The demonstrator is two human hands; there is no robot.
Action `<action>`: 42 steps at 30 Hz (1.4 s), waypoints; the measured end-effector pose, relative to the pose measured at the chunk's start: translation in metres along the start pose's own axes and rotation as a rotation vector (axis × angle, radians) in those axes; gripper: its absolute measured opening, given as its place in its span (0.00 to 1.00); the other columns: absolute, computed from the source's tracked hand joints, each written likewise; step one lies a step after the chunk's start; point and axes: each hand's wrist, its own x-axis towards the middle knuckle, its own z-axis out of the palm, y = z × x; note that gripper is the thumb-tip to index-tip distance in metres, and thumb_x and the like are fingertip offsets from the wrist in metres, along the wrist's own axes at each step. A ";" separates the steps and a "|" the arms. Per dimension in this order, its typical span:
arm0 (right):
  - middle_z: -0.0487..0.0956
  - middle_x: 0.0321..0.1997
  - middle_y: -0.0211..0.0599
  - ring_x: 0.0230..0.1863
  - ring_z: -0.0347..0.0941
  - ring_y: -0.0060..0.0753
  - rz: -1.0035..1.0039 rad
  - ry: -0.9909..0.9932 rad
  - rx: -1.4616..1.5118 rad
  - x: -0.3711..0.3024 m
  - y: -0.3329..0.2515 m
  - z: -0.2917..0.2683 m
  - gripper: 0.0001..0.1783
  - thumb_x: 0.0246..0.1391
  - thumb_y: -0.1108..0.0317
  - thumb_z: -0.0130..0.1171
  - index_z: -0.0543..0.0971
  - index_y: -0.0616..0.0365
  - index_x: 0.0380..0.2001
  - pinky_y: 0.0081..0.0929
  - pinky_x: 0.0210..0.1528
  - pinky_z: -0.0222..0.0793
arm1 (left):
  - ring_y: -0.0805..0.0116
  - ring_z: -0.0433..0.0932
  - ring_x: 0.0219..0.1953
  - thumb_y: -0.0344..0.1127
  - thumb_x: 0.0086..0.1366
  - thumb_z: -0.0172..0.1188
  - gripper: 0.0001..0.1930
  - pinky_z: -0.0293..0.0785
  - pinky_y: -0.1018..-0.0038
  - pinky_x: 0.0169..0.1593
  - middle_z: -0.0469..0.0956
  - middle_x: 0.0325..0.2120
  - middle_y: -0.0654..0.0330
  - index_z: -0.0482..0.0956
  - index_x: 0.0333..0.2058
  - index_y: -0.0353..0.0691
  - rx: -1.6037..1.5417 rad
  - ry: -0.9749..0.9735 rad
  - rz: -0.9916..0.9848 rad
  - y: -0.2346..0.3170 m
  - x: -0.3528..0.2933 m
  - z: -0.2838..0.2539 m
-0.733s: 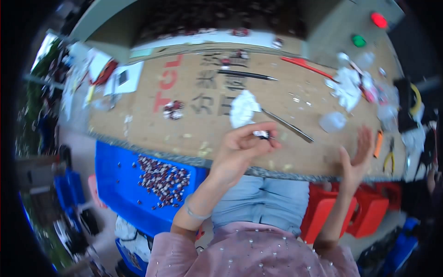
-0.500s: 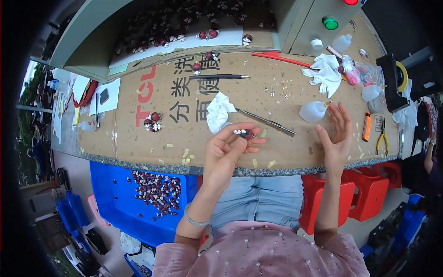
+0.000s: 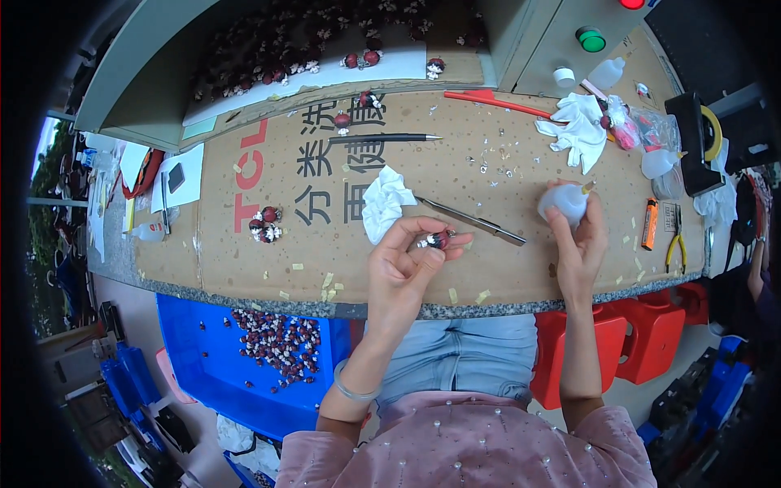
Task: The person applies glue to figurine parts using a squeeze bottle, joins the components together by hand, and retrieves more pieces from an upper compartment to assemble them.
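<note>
Between the thumb and fingers of my left hand (image 3: pixel 404 262) is a small dark red and white figurine (image 3: pixel 438 239), held just above the cardboard near the table's front edge. My right hand (image 3: pixel 579 248) is wrapped round a translucent white squeeze bottle (image 3: pixel 565 203) with a yellowish nozzle tip. A crumpled white cloth (image 3: pixel 386 203) lies beyond my left hand. The metal tweezers (image 3: pixel 476 220) lie slanting between my two hands, one end at the cloth. A cluster of similar figurines (image 3: pixel 265 225) rests on the cardboard to the left.
Cardboard (image 3: pixel 455 175) covers the table. A black pen (image 3: pixel 390 138), white gloves (image 3: pixel 579 134), an orange lighter-like stick (image 3: pixel 648 224), yellow-handled pliers (image 3: pixel 676 244) and a tape dispenser (image 3: pixel 690 138) lie around. A cabinet (image 3: pixel 150 102) full of figurines stands behind; a blue bin (image 3: pixel 220 382) sits below left.
My right hand was spread open beside the squeeze bottle; now its fingers have closed round it. My left hand keeps the figurine and has shifted slightly right.
</note>
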 end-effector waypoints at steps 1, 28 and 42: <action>0.75 0.43 0.38 0.43 0.72 0.26 0.002 -0.002 -0.002 -0.003 -0.002 0.001 0.21 0.49 0.75 0.60 0.71 0.64 0.48 0.22 0.46 0.67 | 0.56 0.78 0.44 0.21 0.62 0.52 0.11 0.74 0.76 0.45 0.72 0.45 0.47 0.68 0.43 0.29 -0.002 -0.001 0.003 0.000 0.000 -0.001; 0.79 0.29 0.49 0.29 0.77 0.41 -0.594 -0.162 -0.132 -0.034 -0.008 0.021 0.24 0.31 0.77 0.72 0.77 0.70 0.37 0.28 0.29 0.71 | 0.80 0.73 0.37 0.23 0.62 0.55 0.12 0.67 0.85 0.39 0.77 0.36 0.60 0.74 0.44 0.31 0.322 0.121 0.190 -0.009 -0.002 0.000; 0.79 0.30 0.51 0.28 0.77 0.42 -0.605 -0.172 -0.169 -0.033 -0.008 0.021 0.24 0.30 0.78 0.71 0.78 0.69 0.38 0.28 0.29 0.70 | 0.80 0.72 0.36 0.24 0.62 0.55 0.11 0.66 0.86 0.39 0.77 0.36 0.60 0.74 0.44 0.30 0.303 0.111 0.204 -0.009 -0.001 0.000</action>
